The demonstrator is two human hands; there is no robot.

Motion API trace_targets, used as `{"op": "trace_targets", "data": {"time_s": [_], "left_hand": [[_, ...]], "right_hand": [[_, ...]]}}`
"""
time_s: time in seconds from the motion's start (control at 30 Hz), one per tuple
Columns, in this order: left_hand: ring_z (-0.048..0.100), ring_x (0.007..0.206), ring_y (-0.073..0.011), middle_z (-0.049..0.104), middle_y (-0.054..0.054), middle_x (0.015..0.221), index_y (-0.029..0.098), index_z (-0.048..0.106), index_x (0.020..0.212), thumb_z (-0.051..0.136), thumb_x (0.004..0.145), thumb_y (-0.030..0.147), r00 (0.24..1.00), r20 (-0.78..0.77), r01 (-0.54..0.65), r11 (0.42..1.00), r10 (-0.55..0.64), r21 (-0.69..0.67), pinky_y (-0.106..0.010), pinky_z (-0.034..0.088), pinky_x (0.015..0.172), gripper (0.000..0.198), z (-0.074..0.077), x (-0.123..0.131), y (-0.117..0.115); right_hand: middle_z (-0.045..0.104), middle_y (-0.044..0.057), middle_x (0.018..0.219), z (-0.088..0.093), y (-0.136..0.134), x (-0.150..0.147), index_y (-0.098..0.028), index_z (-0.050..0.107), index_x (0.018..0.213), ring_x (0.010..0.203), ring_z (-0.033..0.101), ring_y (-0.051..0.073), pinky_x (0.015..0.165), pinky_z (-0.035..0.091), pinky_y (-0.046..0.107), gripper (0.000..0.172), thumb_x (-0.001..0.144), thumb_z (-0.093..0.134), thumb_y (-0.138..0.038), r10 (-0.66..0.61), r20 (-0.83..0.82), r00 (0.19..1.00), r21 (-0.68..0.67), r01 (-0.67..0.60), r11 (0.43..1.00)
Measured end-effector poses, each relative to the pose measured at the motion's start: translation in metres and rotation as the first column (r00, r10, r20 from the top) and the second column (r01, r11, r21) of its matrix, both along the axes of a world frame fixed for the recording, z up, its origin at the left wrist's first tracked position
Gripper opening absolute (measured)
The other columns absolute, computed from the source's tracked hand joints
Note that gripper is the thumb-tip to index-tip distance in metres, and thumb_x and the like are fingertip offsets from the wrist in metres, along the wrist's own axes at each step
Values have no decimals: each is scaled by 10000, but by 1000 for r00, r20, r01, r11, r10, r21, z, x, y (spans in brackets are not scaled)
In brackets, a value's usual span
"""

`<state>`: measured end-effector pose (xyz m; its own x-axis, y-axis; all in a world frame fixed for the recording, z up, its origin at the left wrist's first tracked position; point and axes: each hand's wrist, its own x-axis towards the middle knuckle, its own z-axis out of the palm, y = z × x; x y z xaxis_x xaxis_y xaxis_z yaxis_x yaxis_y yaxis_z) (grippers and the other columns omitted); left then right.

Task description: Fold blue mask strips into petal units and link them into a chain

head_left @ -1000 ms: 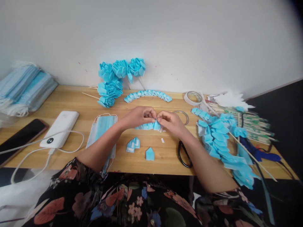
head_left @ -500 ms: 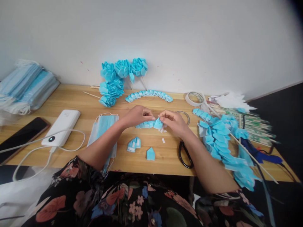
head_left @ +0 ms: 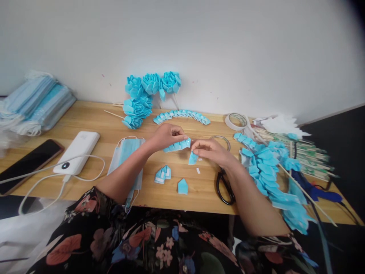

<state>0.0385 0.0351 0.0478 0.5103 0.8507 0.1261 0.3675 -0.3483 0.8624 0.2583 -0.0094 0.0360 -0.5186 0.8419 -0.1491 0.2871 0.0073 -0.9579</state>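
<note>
My left hand (head_left: 167, 136) pinches one end of a short chain of folded blue petals (head_left: 177, 145) just above the wooden table (head_left: 94, 125). My right hand (head_left: 211, 150) is closed on a single folded blue petal (head_left: 193, 158), held a little below and apart from the chain's end. Two loose folded pieces lie in front of my hands: a small stack (head_left: 162, 174) and a single one (head_left: 182, 186). A flat blue face mask (head_left: 126, 156) lies under my left forearm.
Black scissors (head_left: 225, 186) lie by my right wrist. Blue paper flowers (head_left: 148, 93), a long petal chain (head_left: 182, 115), tape rolls (head_left: 235, 121), a heap of blue pieces (head_left: 268, 167) and sticks (head_left: 302, 152) sit behind and right. A power bank (head_left: 77, 150), phone (head_left: 28, 161) and mask stacks (head_left: 37, 102) are left.
My hands were together at the chain's end. Now my right hand has drawn down and away with one petal, and the left has lifted the chain slightly.
</note>
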Motion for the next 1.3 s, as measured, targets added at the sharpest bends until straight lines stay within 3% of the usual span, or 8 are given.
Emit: {"op": "trace_targets", "data": {"time_s": [0.2,0.33,0.53,0.73,0.87,1.0,1.17,1.3], "left_hand": [[439,543,-74,546,24,564,124,649,663,649,770,369,1000,23,13,999,-12,-33,-195,320,504,267,-1,2,-2],[479,557,-85,587,8,610,125,662,735,633,783,431,994,90,84,978,-68,-190,-196,366,509,312,-2,-2,0],[564,647,-117,649,-42,699,116,683,751,572,807,537,993,118,7,960,27,-280,-222,452,586,439,2,-7,4],[538,566,-94,655,-12,678,116,688,828,683,732,420,993,117,28,953,8,-300,-208,419,533,319,-4,-5,4],[491,535,-80,617,0,619,107,668,765,622,761,357,998,53,-27,979,39,-204,-193,369,506,254,-3,-6,5],[495,579,-88,630,-3,642,120,674,728,578,765,296,998,-66,10,1000,-12,-28,-191,360,532,204,1,-6,2],[477,566,-85,623,8,629,128,683,731,560,757,277,986,-140,91,996,-90,3,-193,339,531,195,4,-1,-3],[480,582,-88,612,10,625,129,685,728,550,763,284,980,-154,133,991,-130,10,-193,336,542,208,3,0,-4]], "right_hand": [[643,7,710,-6,-2,-6,-155,693,845,588,543,94,561,437,222,252,795,666,-400,-77,-36,996,20,78,997],[632,1,659,-8,-1,-6,-155,691,805,558,554,96,532,464,220,257,779,683,-410,-116,-50,992,27,118,993],[634,-6,646,-8,0,-6,-163,679,786,547,583,104,515,492,223,253,765,691,-415,-147,-52,988,19,148,989],[614,-12,628,-5,-1,-7,-164,665,789,530,571,104,505,490,228,262,767,685,-425,-146,-61,987,15,147,989],[687,34,781,3,-1,-2,-175,669,810,659,629,138,598,519,256,238,785,674,-412,-164,-60,985,42,167,985],[718,65,988,9,-2,1,-185,664,788,832,658,175,699,525,277,231,785,673,-416,-215,-92,972,81,223,971],[676,20,748,0,-1,-1,-189,661,821,646,628,145,595,528,266,226,796,653,-414,-160,-30,987,67,161,985],[623,-10,690,-4,0,-3,-186,644,812,581,597,117,553,516,243,186,804,640,-372,-167,-14,986,90,168,982]]}}
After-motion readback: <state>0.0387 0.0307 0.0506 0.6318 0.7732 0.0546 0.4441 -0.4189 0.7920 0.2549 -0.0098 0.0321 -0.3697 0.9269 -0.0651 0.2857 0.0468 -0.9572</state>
